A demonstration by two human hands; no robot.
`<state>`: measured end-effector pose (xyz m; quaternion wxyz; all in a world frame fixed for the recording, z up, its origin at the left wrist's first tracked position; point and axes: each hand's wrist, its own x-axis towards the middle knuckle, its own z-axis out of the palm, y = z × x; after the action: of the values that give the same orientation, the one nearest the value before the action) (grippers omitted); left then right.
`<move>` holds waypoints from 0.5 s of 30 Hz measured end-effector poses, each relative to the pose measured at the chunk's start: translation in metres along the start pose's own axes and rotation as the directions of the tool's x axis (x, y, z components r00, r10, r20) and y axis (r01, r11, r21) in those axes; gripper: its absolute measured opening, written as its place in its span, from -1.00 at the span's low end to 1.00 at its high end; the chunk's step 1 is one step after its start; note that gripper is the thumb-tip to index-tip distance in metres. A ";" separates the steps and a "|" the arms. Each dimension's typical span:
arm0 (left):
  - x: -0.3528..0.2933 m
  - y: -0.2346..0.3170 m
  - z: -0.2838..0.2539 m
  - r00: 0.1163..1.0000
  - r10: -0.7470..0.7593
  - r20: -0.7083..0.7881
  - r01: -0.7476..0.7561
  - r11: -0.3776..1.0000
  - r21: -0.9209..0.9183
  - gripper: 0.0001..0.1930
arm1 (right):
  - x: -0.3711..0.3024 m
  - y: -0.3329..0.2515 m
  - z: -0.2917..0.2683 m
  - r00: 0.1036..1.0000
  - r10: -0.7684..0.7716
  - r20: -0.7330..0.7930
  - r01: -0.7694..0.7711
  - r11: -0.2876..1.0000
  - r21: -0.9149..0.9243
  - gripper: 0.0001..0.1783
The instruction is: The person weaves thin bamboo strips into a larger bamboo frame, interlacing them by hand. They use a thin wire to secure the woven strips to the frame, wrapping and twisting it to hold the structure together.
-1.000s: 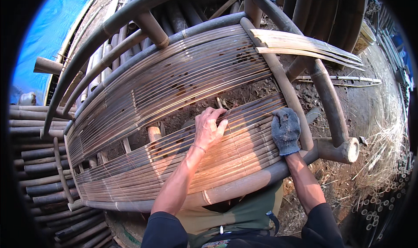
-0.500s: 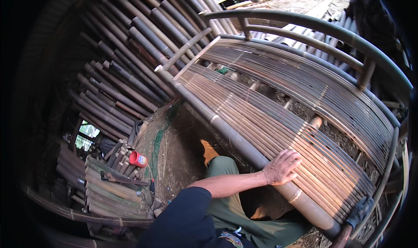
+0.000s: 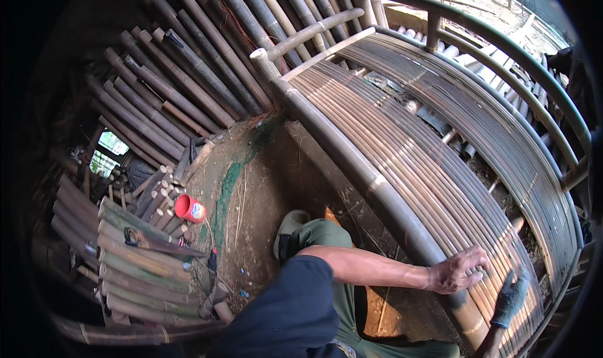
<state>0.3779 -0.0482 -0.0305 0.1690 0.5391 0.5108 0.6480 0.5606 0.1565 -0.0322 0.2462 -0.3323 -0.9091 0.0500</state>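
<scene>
A bamboo bench (image 3: pixel 377 179) with a seat of long thin slats (image 3: pixel 402 144) runs away from me toward the back. My bare left hand (image 3: pixel 457 270) is over the near slats, just past the thick front rail (image 3: pixel 352 160). Its fingers are curled in; whatever they may hold is hidden. To its right, my right hand (image 3: pixel 512 298), in a dark grey glove, is above the slats close to the near end. The gloved thumb and fingers are apart, with nothing visible between them.
A curved bamboo rail (image 3: pixel 502 40) rises along the bench's far side. Many bamboo poles (image 3: pixel 182 75) lean at the left. A red bucket (image 3: pixel 190 208) stands on the dirt floor by cut bamboo pieces (image 3: pixel 157 198). A blade-like tool (image 3: pixel 160 243) lies on split bamboo (image 3: pixel 138 276).
My left hand has moved right and nearer, from resting flat to curled fingers. My gloved right hand has come up from the near corner over the slats. The view has shifted too.
</scene>
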 end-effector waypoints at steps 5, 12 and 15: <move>0.009 0.033 -0.283 0.871 0.315 -0.377 -0.150 0.901 0.406 -0.83 | 0.049 -0.278 0.031 0.920 -0.352 0.172 0.328 0.932 0.155 -0.60; -0.098 -0.040 -0.787 0.110 0.328 -0.938 0.304 0.887 0.346 -0.84 | 0.103 -0.521 0.163 0.808 -0.510 0.294 0.452 0.858 0.245 -0.04; -0.100 -0.073 -0.931 -0.013 0.218 -0.976 0.370 0.908 0.198 -0.77 | 0.129 -0.580 0.198 0.760 -0.539 0.362 0.497 0.842 0.211 -0.02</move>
<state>-0.4209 -0.5415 -0.0486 -0.3242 -0.0916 0.6275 0.7019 0.0442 -0.1971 -0.0045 0.0720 -0.0369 -0.9922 0.0946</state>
